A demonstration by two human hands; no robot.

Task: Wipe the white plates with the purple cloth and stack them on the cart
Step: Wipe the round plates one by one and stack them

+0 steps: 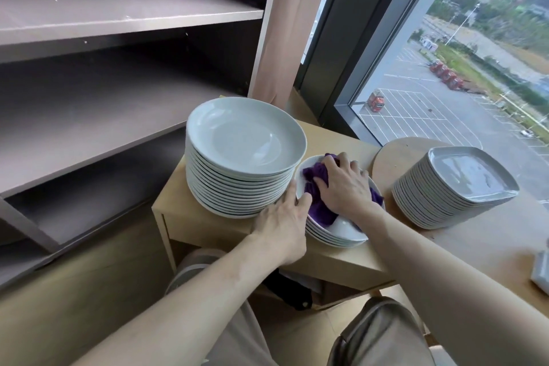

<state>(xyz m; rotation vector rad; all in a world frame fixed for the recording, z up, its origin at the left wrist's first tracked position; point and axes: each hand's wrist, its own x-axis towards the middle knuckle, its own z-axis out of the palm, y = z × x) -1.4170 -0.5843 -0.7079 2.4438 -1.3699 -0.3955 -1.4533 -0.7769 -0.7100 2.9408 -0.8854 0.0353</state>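
Knees (380, 333) in beige trousers fill the bottom edge, and two bare forearms reach forward from there to the cart (208, 226).

On the cart's top, at its right part, sits a short stack (329, 239) of white round plates. The purple cloth (315, 172) lies bunched in the top plate (346, 229). The right hand (344, 184) lies palm down on the cloth, fingers spread and bent over it, pressing it into the plate. The left hand (282, 223) holds the plate's left rim, thumb on the edge; its other fingers are hidden between the two stacks.

Just left of the short stack, touching or nearly so, stands a tall stack (243, 140) of larger white round plates, also on the cart.

To the right, on a rounded wooden surface (490, 235), stands a stack of square plates (463, 172) with rounded corners, well apart from the hands. A grey object (542, 273) shows at the right edge, too cut off to identify.

Grey shelves (118, 18) rise on the left, a beige curtain (282, 38) hangs beside them, and a window (445, 83) looks onto a car park with red trucks (375, 101), any lettering there too small to read.
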